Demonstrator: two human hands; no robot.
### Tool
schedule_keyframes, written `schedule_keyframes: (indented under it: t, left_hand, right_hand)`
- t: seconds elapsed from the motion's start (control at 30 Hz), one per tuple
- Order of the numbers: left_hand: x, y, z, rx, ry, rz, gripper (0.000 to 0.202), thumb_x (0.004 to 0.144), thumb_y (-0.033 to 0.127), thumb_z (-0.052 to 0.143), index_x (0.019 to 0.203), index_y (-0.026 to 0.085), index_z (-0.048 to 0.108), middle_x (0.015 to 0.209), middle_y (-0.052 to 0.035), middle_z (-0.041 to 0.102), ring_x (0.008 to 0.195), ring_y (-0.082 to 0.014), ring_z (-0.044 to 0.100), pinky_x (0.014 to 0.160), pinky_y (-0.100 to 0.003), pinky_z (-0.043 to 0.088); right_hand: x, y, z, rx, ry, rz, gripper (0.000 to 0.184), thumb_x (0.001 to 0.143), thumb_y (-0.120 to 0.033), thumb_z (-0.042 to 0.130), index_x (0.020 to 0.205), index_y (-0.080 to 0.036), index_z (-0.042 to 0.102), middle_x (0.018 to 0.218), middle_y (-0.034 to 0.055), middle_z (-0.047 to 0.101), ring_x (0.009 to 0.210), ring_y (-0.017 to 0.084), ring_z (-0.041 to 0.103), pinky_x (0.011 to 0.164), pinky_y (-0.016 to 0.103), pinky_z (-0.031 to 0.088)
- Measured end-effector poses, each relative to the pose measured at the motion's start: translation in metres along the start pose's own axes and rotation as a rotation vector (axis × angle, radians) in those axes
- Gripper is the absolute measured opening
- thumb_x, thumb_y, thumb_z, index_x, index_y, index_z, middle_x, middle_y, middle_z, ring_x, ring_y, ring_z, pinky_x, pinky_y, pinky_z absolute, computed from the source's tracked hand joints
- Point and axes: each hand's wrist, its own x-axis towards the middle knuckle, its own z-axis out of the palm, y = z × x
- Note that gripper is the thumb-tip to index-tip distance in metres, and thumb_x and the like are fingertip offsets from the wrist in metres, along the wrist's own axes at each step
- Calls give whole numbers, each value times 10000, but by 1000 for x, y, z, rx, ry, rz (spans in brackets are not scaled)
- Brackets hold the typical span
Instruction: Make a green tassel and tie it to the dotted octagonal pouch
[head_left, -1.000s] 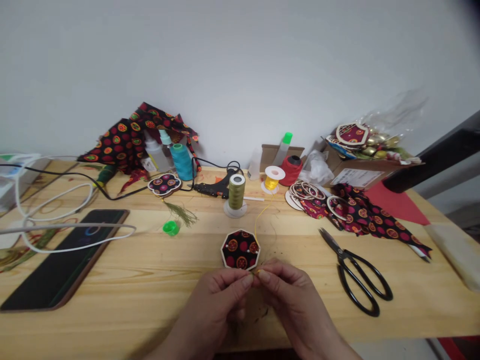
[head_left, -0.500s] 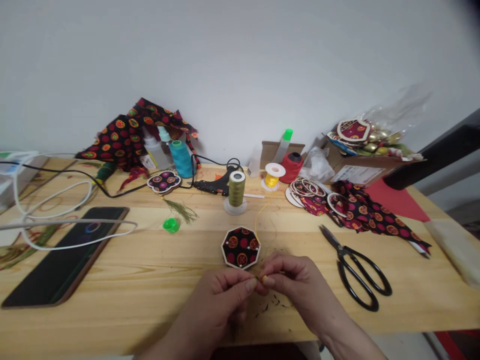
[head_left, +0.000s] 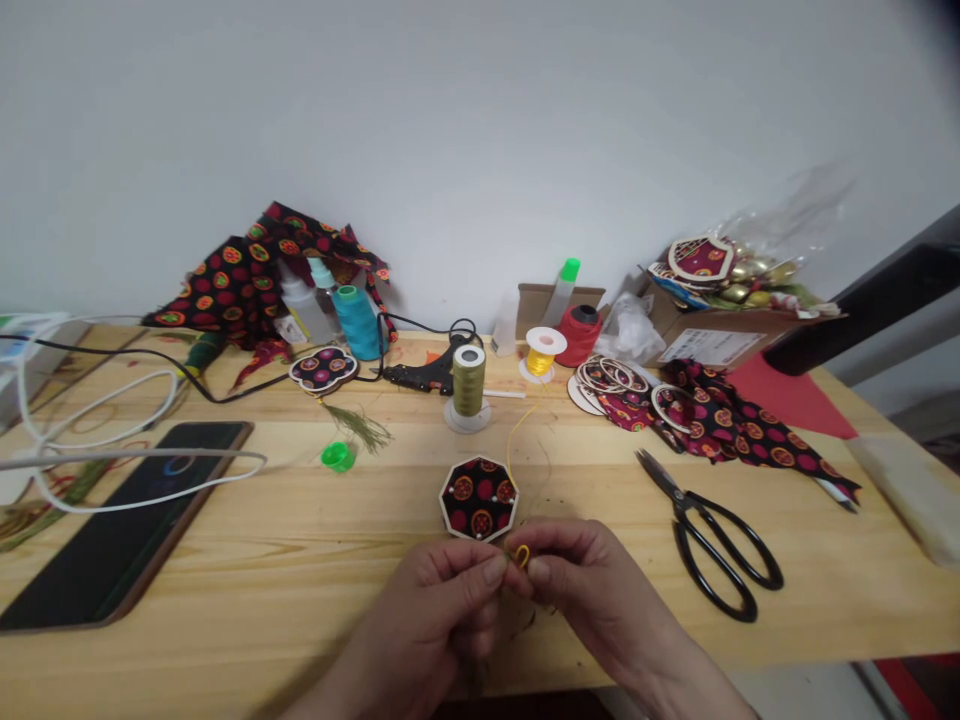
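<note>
My left hand (head_left: pixel 442 605) and my right hand (head_left: pixel 581 580) meet at the table's near edge, fingertips pinched together on a thin yellow cord (head_left: pixel 520 555) that forms a small loop between them. The cord runs up the table to a yellow spool (head_left: pixel 543 354). Just beyond my fingers lies an octagonal piece covered in dark patterned fabric (head_left: pixel 478 497).
Black scissors (head_left: pixel 712 547) lie to the right. An olive thread spool (head_left: pixel 468 384), glue gun (head_left: pixel 427 374), teal spool (head_left: pixel 354 321), green cap (head_left: pixel 338 457), phone (head_left: pixel 124 520) with white cables, fabric heaps (head_left: pixel 251 270) and wooden rings (head_left: pixel 611 380) fill the wooden table (head_left: pixel 300 560).
My fingers have worked the yellow cord into a small visible loop between the pinched tips. Both hands stayed in about the same place.
</note>
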Motion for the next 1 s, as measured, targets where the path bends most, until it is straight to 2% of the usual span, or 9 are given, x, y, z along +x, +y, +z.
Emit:
schedule_keyframes:
  t: [0.2,0.37,0.67,0.73,0.83,1.0]
  left_hand:
    - [-2,-1,0,30,-30,-5,237,728,347,746,661,120,732,460,79,338,452,-60,216,445,-214,176]
    - [-3,-1,0,72,-20,13,241,719,362,751,648,133,731,455,65,395,446,-61,251,445,-215,198]
    - [-2,1,-1,9,40,12,197,679,324,791,664,137,728,491,67,398,463,-58,230,449,-214,170]
    - [-1,1,-2,-2,34,19,179,695,310,783,687,136,740,532,57,417,476,-57,214,456,-216,160]
    - [0,0,-4,-6,24,18,175,724,305,765,729,130,758,520,70,357,481,-59,188,456,-218,136]
    - [0,0,-3,-28,17,12,160,733,285,763,757,127,765,498,84,319,477,-55,187,456,-212,147]
  right_hand:
    - [1,0,1,137,-122,57,204,551,-271,861,688,-162,756,585,-7,660,556,94,532,569,221,336]
    - [1,1,3,150,-138,30,189,586,-272,849,623,-151,708,556,-12,624,540,95,504,546,228,311]
    - [-1,-2,4,171,-11,-122,131,613,-254,833,602,-190,720,632,-8,647,617,124,552,639,262,391]
    - [0,-4,1,175,20,-156,130,597,-247,840,591,-194,722,702,-1,659,674,140,569,678,279,405]
    - [-1,-6,-1,158,74,-194,121,582,-237,846,591,-194,733,823,13,671,762,151,574,742,288,410]
    - [-3,-7,-1,178,151,-229,128,544,-206,855,568,-180,732,649,-25,590,613,90,495,591,225,380]
